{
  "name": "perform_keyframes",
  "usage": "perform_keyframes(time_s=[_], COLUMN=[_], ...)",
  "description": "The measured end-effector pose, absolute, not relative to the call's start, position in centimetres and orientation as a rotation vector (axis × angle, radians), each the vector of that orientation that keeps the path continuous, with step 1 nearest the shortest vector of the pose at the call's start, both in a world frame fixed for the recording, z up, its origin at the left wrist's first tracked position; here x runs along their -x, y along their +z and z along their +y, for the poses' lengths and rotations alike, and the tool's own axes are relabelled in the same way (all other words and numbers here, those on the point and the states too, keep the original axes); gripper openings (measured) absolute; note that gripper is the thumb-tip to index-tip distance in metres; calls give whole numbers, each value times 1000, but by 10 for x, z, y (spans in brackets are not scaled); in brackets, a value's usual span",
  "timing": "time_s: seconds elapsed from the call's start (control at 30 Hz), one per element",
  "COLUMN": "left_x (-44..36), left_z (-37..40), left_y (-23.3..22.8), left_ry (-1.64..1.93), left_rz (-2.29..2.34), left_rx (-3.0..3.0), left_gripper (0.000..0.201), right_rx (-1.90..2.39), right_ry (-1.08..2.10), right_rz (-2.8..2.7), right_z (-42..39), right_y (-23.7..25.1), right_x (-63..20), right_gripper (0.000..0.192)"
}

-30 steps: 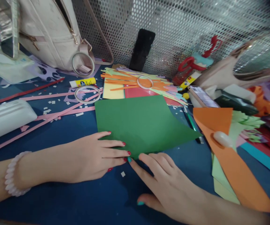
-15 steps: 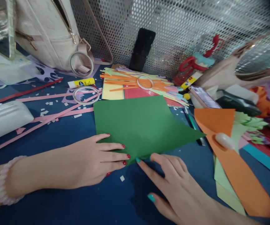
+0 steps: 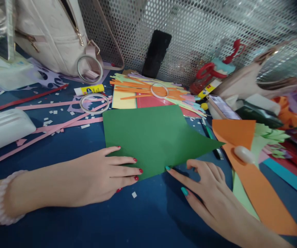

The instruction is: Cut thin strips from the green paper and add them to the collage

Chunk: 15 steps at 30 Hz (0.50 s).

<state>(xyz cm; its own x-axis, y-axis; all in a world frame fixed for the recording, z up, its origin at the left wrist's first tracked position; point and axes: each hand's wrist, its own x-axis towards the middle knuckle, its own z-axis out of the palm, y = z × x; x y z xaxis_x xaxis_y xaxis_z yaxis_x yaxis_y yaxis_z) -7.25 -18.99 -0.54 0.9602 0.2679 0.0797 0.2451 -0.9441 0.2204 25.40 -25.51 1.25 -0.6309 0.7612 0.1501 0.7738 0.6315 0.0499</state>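
A sheet of green paper [image 3: 148, 137] lies on the dark blue table, its pointed right corner lifted a little. My left hand [image 3: 104, 175], with red nails and a beaded bracelet [image 3: 5, 199] at the wrist, rests flat with fingers spread over the sheet's lower left part. With its turquoise-nailed index fingertip, my right hand [image 3: 205, 186] touches the near edge of the paper. Its thumb is held apart from that finger, and the other fingers are bent. Nothing sits between thumb and index finger.
Behind the paper lie a heap of paper strips [image 3: 148, 88], tape rolls [image 3: 94, 104], a glue stick [image 3: 89, 90] and an upright phone [image 3: 156, 53]. A white case [image 3: 7, 131] stands left. Orange paper [image 3: 256, 186] and a green pen [image 3: 211, 137] lie right. A perforated metal panel [image 3: 189, 34] rises behind.
My right hand has slid to the right along the near edge of the green paper. My left hand has stayed in place on the sheet.
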Motion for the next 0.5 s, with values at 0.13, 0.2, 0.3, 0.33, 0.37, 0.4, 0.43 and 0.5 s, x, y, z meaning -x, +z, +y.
perform_keyframes(time_s=[0.13, 0.2, 0.3, 0.33, 0.37, 0.4, 0.43, 0.5], left_x=[72, 72, 71, 71, 71, 71, 71, 71], left_z=[-189, -189, -188, -188, -188, -188, -188, -188], left_y=[-5, -3, -3, -4, -4, -5, -5, -6], left_ry=[171, 194, 213, 213, 215, 214, 215, 207], left_rz=[376, 365, 353, 357, 365, 373, 379, 381], left_rx=[-2879, -2874, -2872, -2872, -2872, -2873, -2874, -2879], left_gripper=[39, 39, 40, 41, 41, 41, 40, 39], right_rx=[1214, 1230, 1287, 1302, 1316, 1330, 1343, 1360], right_ry=[-195, -90, 278, 395, 487, 549, 587, 622], right_rz=[-2714, -2706, -2759, -2776, -2789, -2795, -2796, -2800], right_z=[-245, -235, -218, -213, -208, -205, -201, -197], right_y=[14, 16, 21, 22, 22, 23, 23, 23], right_x=[-255, -252, -243, -239, -236, -233, -230, -227], right_gripper=[33, 26, 12, 11, 13, 15, 17, 19])
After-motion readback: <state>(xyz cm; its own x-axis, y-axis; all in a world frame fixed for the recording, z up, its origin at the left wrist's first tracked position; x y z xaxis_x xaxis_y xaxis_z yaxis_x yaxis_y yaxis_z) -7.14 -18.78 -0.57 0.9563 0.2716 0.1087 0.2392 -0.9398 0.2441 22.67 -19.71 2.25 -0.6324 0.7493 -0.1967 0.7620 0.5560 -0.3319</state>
